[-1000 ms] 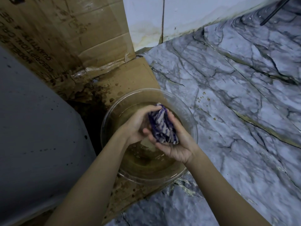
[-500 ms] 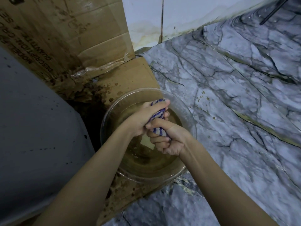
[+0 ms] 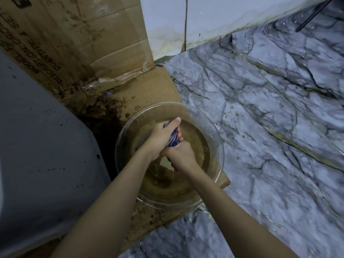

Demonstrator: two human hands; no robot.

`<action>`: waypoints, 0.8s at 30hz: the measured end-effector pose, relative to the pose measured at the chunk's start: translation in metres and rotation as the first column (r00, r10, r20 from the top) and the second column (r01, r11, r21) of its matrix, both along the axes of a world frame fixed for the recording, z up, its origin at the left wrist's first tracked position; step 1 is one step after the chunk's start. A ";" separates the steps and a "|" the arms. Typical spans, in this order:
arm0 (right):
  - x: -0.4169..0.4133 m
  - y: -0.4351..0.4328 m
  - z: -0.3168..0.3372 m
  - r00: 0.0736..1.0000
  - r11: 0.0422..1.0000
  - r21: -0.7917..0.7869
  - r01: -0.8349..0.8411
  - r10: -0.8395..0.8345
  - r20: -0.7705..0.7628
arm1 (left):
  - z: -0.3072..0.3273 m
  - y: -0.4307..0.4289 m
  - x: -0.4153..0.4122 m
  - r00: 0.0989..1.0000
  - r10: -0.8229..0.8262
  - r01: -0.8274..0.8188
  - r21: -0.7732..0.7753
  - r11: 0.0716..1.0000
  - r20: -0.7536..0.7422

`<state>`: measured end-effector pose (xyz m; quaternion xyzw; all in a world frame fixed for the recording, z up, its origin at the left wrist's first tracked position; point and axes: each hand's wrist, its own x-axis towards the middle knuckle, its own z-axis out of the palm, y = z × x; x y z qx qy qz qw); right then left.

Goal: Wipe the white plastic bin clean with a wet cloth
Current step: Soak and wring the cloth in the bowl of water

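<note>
A blue-and-white cloth (image 3: 174, 138) is bunched into a tight twist between both my hands, held over a clear round bowl (image 3: 220, 146) of murky brown water. My left hand (image 3: 160, 137) grips its upper end, thumb stretched along the top. My right hand (image 3: 179, 153) grips the lower end in a fist just below; most of the cloth is hidden inside the two fists. The white plastic bin (image 3: 42, 151) fills the left side, its pale side speckled with dark spots.
The bowl sits on a flattened, stained sheet of cardboard (image 3: 154, 88). An upright cardboard box (image 3: 74, 38) stands behind it against a white wall (image 3: 204, 17). Grey marble floor (image 3: 270, 118) spreads to the right, with a few brown droplets near the bowl.
The cloth lay loosely bunched in my right palm a second ago. Both hands have closed round it and twisted it tight, the right hand turning knuckles-up.
</note>
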<state>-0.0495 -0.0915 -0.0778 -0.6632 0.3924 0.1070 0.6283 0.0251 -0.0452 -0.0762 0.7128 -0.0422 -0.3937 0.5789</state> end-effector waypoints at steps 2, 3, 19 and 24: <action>-0.004 -0.002 -0.002 0.995 0.999 -0.039 -0.030 0.033 0.091 | 0.004 0.001 0.002 1.000 0.018 -0.019 0.027 0.999 0.024; -0.006 -0.005 -0.001 0.992 0.999 -0.030 -0.030 0.034 0.124 | 0.007 0.002 0.003 0.999 0.049 -0.049 0.016 0.999 0.012; -0.019 -0.064 0.092 0.852 0.973 0.059 0.225 -0.226 0.472 | 0.075 0.004 -0.008 0.992 0.125 -0.115 -0.257 0.959 0.022; -0.013 -0.071 0.148 0.818 0.950 -0.114 0.290 -0.184 0.545 | 0.121 0.004 -0.023 0.947 0.001 0.053 -0.161 0.986 0.321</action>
